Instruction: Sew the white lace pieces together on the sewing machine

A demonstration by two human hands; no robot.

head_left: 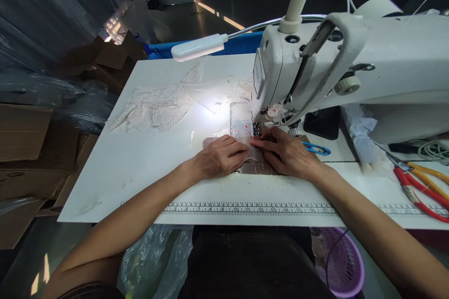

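Note:
My left hand [222,156] lies at the front of the sewing machine [271,74], its fingers pressed together on a small piece of sheer white fabric [251,153]. From the other side my right hand [286,152] meets the same fabric, fingers closed at its edge just below the presser foot [257,127]. Part of the fabric is hidden by the fingers. Beneath both hands is a shiny brownish sheet [261,167]. Just behind the fingers, a clear plastic piece with small red marks [241,114] lies left of the needle area.
White lace fabric [157,103] spreads over the table's left half under a lamp [199,47]. Blue thread snips [315,148] lie beside my right wrist. Farther right are a dark phone-like slab [322,122] and red-handled scissors [417,196]. A printed ruler [245,209] runs along the front edge.

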